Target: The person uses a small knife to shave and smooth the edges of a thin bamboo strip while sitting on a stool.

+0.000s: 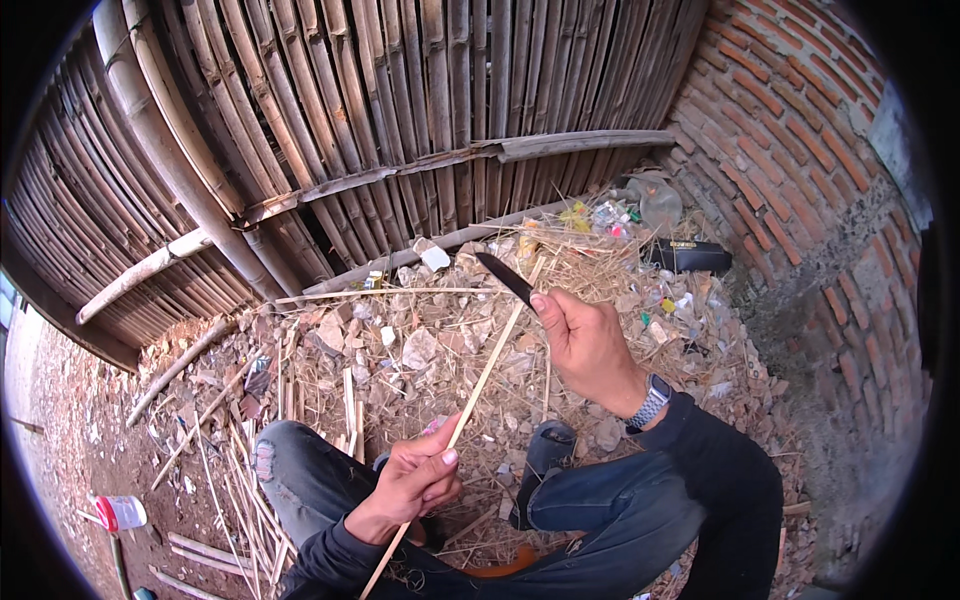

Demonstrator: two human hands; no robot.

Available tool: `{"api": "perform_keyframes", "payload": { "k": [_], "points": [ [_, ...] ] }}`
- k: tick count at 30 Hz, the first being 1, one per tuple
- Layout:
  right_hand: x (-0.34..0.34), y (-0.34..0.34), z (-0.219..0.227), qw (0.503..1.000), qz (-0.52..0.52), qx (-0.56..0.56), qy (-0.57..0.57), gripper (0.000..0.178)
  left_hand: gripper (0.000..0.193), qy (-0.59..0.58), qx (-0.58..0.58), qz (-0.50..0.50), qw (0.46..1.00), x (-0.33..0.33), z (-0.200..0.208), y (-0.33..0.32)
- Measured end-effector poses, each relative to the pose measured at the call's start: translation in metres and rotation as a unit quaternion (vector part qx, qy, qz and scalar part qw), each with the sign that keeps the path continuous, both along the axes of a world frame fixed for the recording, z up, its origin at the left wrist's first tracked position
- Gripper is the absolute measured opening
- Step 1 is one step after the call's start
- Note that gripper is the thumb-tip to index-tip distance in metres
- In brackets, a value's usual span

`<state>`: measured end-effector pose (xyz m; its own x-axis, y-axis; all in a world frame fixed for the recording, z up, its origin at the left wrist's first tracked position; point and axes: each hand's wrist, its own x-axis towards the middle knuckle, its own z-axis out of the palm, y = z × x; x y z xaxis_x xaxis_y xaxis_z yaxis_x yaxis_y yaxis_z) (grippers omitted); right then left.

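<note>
That pale strip point(488, 372) looks light and kinda bendy, so the left hand point(415, 482) pinching it partway along seems smart, while the right hand point(592, 350) grips a dark knife point(507, 278).

Down in the middle, the left hand point(412, 482) sits low, with the strip point(482, 390) running through it, up and away to the right. Farther out and to the right comes the right hand point(590, 350), the knife point(510, 279) in it pointing up-left, across the strip's upper stretch in view; contact is impossible to tell. Over to the left, beside the left knee point(285, 460), loose strips point(266, 520) lie about, a container point(124, 512) farther left still. Ahead, behind the rubble point(420, 350), stands the slatted wall point(400, 100); right, the brick wall point(770, 130). Near their corner: a jar point(657, 203), with a case point(690, 258) before it!
</note>
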<state>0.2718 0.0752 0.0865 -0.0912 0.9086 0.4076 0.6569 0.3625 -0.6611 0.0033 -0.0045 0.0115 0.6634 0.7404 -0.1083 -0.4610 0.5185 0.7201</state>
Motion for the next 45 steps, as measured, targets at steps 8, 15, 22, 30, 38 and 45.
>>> {"api": "perform_keyframes", "payload": {
  "k": [8,15,22,30,38,45],
  "points": [
    [-0.011,-0.007,-0.008,0.998,0.051,0.019,-0.017,0.035,0.050,0.006,-0.004,0.027,1.000,0.003,0.001,0.005],
    [-0.030,-0.030,-0.018,0.996,0.083,-0.040,0.000,0.035,0.052,0.017,-0.012,0.040,0.999,0.003,-0.004,0.005],
    [0.000,0.006,0.005,0.998,-0.013,-0.055,0.013,0.034,0.053,0.010,-0.019,0.039,0.999,0.006,0.003,0.004],
    [-0.033,-0.017,-0.004,0.991,0.093,-0.090,0.042,0.041,0.052,-0.019,-0.012,0.048,0.999,-0.002,-0.004,0.004],
    [-0.036,-0.030,-0.003,0.984,0.149,-0.094,0.020,0.041,0.054,-0.041,-0.071,0.003,0.997,-0.002,0.010,0.009],
    [-0.003,0.009,0.007,0.999,-0.048,-0.017,0.020,0.040,0.053,-0.066,-0.098,-0.025,0.993,-0.004,0.010,0.003]
  ]
}}
